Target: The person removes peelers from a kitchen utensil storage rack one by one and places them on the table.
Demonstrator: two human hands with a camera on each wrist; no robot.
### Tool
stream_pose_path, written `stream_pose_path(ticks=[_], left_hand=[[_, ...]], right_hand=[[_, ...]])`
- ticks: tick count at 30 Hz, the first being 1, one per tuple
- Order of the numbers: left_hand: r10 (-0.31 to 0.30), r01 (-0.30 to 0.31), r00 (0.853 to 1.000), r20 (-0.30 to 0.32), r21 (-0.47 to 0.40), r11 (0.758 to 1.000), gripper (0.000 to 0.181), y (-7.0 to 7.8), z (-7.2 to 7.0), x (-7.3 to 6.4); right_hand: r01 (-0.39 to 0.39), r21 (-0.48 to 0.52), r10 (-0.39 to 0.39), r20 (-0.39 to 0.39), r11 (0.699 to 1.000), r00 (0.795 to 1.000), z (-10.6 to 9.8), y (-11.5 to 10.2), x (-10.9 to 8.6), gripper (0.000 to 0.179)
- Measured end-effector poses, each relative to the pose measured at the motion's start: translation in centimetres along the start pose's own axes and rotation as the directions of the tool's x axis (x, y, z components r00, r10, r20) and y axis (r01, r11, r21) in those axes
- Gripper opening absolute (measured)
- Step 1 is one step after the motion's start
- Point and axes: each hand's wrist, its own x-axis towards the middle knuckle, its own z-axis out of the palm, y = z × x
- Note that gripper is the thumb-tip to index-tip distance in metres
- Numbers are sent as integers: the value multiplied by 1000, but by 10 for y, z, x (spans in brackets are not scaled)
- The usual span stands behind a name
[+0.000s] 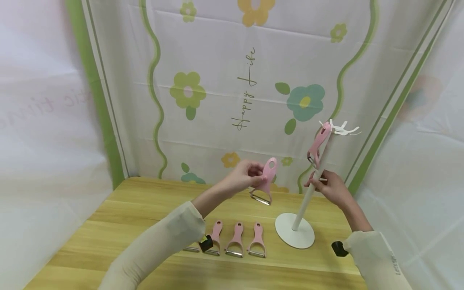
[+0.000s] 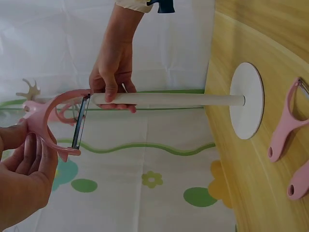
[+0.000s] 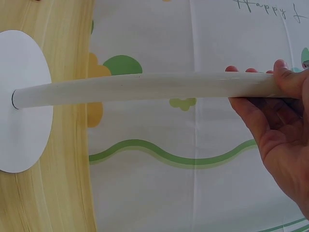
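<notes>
My left hand [image 1: 243, 177] pinches a pink peeler [image 1: 267, 177] by its handle, with the hole end up and the blade down, in the air left of a white stand. My right hand [image 1: 332, 187] grips the pole [image 1: 307, 198] of that stand around its middle. Another pink peeler [image 1: 320, 139] hangs from the white hooks [image 1: 344, 129] at the pole's top. In the left wrist view, the held peeler [image 2: 43, 118] overlaps the hanging one. The right wrist view shows thumb and fingers [image 3: 285, 104] around the pole.
Several pink peelers [image 1: 238, 237] lie in a row on the wooden table [image 1: 152, 209], the leftmost partly hidden by the left sleeve. The stand's round white base [image 1: 286, 229] rests on the table to their right. A printed curtain [image 1: 217, 48] hangs behind.
</notes>
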Motion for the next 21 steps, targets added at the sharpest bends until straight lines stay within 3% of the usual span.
stream_pose_path(ticks=[9,21], left_hand=[[-62,61,998,-32,-32,998,17,-27,-17,-26],[-126,125,992,-28,-59,990,16,-69,-33,-59]], right_hand=[[4,18,-4,8,1000,1000,3,0,1,15],[21,18,-21,11,1000,1000,1,3,1,15]])
